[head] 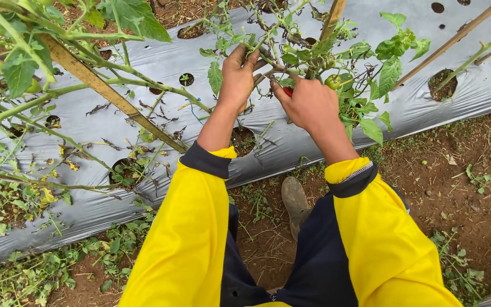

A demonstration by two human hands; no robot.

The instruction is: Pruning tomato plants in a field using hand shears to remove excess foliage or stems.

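Gripping a thin plant stem (268, 61), the left hand (237, 79) was closed around it up among the leaves, fingers curled over the top. Right hand (311, 105) sat just beside, fingers pinched on a small red tool (287, 90); mostly hidden, kind unclear. Both hands close together, nearly touching, over the grey plastic mulch sheet (160, 62).

No packages, labels or signs visible. Mulch sheet was shiny grey, wrinkled, with round planting holes (442, 84).

Stem was green-brown, thin, branching, with some dried curled leaves. A green tomato (333, 82) hung just right of the right hand. A bamboo stake (109, 94) slanted across at left; another stake (332, 19) rose behind the hands.

Sleeves (191, 227) yellow with dark cuffs. A muddy boot (295, 199) stood on brown soil (461, 187) below the sheet edge, weeds (41, 273) along it.
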